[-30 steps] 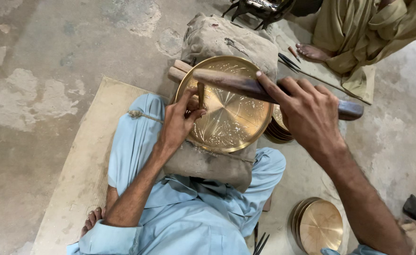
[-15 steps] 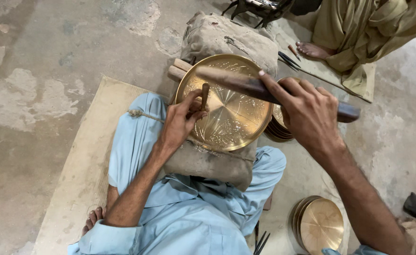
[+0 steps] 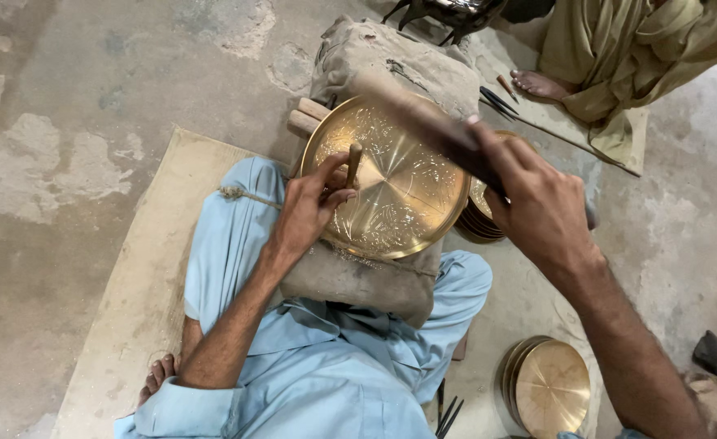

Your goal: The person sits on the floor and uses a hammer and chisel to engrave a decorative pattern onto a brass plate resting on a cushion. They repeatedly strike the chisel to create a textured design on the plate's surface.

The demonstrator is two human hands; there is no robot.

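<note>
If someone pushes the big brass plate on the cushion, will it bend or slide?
The brass plate looks like rigid metal, so it probably would not bend. Its polished face seems slippery, but the soft sack cushion beneath likely resists sliding.

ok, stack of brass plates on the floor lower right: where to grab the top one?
Take the top plate by its right or near rim, coming from above. The stack lies flat, that rim is bare all round, and the left edge sits near the blue trouser leg and loose tools.

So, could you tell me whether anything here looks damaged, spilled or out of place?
Nothing stands out. The brass plate lies flat on the padded sack, the left hand holds a chisel upright on it, and the right hand grips a blurred wooden mallet.
</note>
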